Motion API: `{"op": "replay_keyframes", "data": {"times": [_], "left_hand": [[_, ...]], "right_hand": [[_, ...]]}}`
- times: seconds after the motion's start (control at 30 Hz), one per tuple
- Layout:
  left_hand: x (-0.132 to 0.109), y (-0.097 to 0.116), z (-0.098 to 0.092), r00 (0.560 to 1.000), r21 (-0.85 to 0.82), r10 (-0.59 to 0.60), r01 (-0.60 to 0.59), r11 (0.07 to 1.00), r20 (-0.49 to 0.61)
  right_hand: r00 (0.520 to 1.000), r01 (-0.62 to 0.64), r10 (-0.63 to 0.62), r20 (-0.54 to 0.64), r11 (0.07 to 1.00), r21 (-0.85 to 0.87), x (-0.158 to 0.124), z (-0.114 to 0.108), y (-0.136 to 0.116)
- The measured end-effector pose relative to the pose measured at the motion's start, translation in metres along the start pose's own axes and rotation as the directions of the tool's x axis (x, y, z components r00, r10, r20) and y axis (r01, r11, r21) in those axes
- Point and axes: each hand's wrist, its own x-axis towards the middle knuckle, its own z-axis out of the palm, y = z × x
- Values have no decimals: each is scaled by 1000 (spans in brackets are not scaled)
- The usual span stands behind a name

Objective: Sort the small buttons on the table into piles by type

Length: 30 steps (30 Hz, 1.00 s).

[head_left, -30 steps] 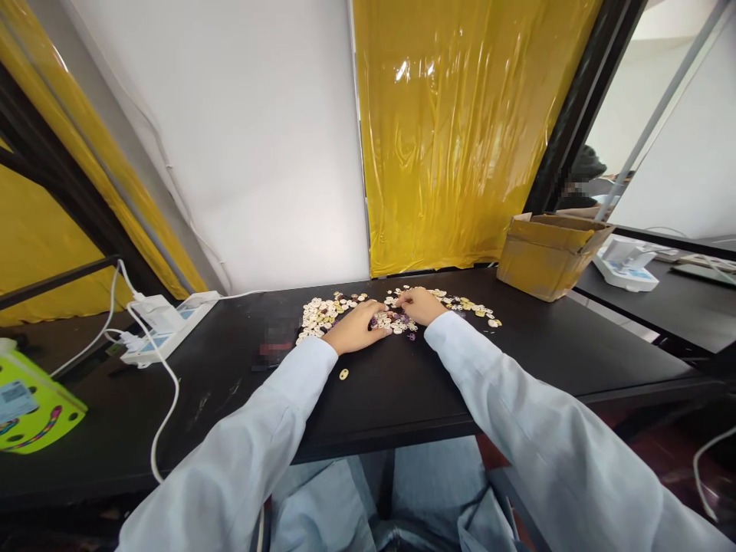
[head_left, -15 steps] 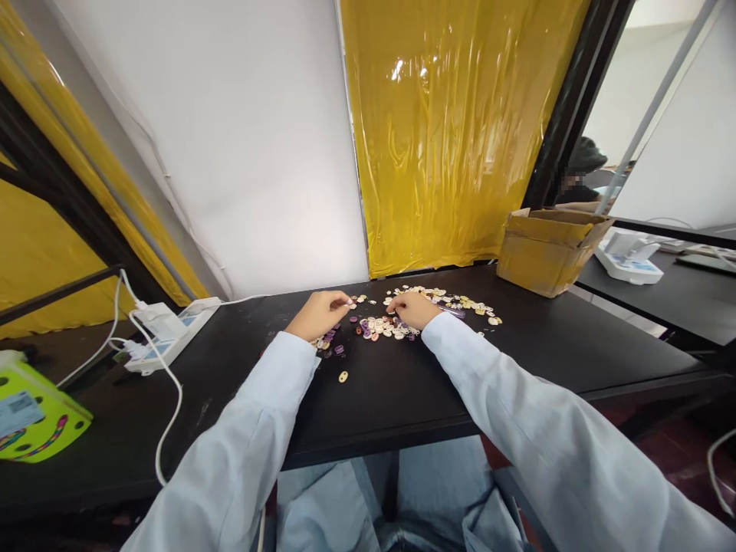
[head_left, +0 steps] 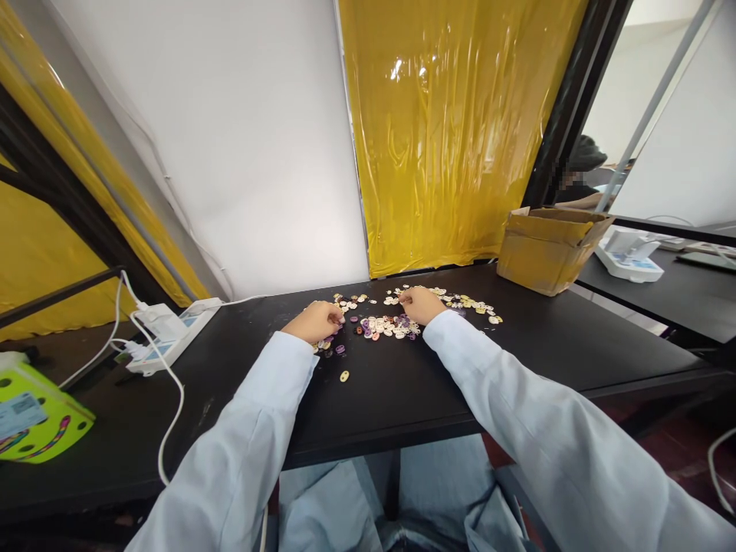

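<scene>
Cream and purple button-like pieces (head_left: 386, 327) lie between the two sets of fingertips, with more just beyond them. Left hand (head_left: 320, 321) and right hand (head_left: 422, 306) have curled fingers; whether either pinches a piece, I cannot tell. Light contact, one piece at a time, should keep those beside the fingertips from scattering

Wht wall (head_left: 230, 138) nxt to yel. plastic curtain (head_left: 448, 169); blk table (head_left: 396, 406) below.

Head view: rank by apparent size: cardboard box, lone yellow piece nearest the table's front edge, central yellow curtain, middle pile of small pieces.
1. Central yellow curtain
2. Cardboard box
3. Middle pile
4. Lone yellow piece
</scene>
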Motion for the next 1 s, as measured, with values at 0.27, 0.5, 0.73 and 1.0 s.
{"op": "replay_keyframes", "data": {"times": [0.27,0.5,0.73,1.0], "left_hand": [[3,-1,7,999,50,27,-26,998,-23],[6,13,19,985,-560,5,-103,822,-174],[10,29,37,988,-776,21,-133,617,-153],[14,24,46,959,-592,23,-192,783,-282]], "right_hand": [[986,158,-163,12,969,191,-7,4,-14],[951,268,-306,31,875,404,-14,9,-27],[925,329,-378,18,826,457,-20,5,-33],[963,224,-251,102,948,224,-11,-11,-13]]}}
